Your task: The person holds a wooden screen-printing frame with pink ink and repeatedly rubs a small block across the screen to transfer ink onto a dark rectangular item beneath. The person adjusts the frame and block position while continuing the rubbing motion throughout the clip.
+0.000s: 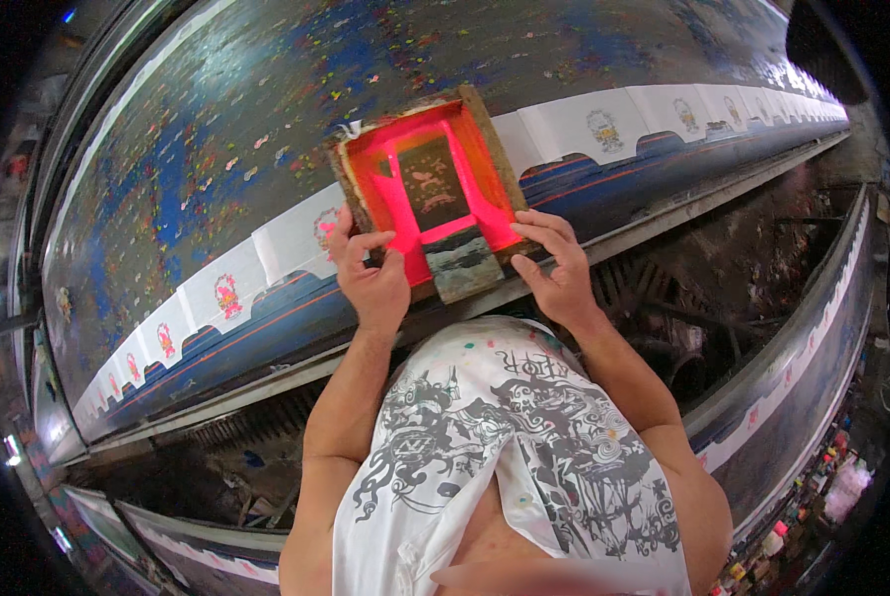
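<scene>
A wooden screen printing frame (495,149) lies slightly turned across the strip of white cut fabric pieces (276,253). Bright pink ink coats its inside, around a dark mesh window (430,184) with a small design. A flat squeegee (462,266) with a worn, ink-smeared face leans at the frame's near end. My left hand (375,288) grips the frame's left side near the front corner, thumb and fingers bent round the edge. On the opposite side, my right hand (562,270) holds the front right corner between thumb and fingers.
The long printing table (256,129) is speckled with dried ink. Fabric left of the frame carries pink prints (227,295); pieces to the right show a greyish-yellow design (605,129). A metal rail (664,214) runs along the near edge. Another table (793,417) stands behind, to the right.
</scene>
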Tool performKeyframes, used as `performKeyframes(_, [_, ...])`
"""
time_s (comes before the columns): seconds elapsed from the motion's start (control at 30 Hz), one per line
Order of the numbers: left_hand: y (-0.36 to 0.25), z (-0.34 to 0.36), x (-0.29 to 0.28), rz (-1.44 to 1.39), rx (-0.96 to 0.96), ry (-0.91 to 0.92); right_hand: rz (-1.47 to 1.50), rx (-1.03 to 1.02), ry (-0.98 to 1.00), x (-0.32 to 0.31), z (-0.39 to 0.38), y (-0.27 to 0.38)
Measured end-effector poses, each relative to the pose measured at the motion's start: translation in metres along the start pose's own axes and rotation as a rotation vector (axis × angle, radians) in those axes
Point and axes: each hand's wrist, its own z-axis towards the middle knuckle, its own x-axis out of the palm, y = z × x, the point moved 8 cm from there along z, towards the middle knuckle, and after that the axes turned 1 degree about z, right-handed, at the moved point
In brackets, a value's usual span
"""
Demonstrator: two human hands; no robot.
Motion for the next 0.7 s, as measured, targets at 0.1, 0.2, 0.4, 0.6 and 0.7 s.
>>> performKeyframes(0.1, [-0.008,-0.004,0.043,-0.079,-0.048,0.005,-0.012,-0.026,-0.017,-0.037,0.007,-0.024])
performKeyframes(0.2, [-0.012,-0.006,0.067,-0.037,-0.104,0.026,-0.018,-0.010,0.027,-0.059,0.016,-0.042])
performKeyframes(0.4, [-0.004,-0.012,0.080,-0.184,-0.298,0.017,-0.102,-0.264,0.086,-0.070,0.026,-0.022])
performKeyframes(0.6, [-0.002,-0.012,0.081,-0.370,-0.300,0.016,-0.175,-0.445,0.343,-0.034,0.027,0.010])
performKeyframes(0.7, [0.000,-0.013,0.079,-0.366,-0.320,0.010,-0.233,-0.519,0.417,-0.020,0.034,0.019])
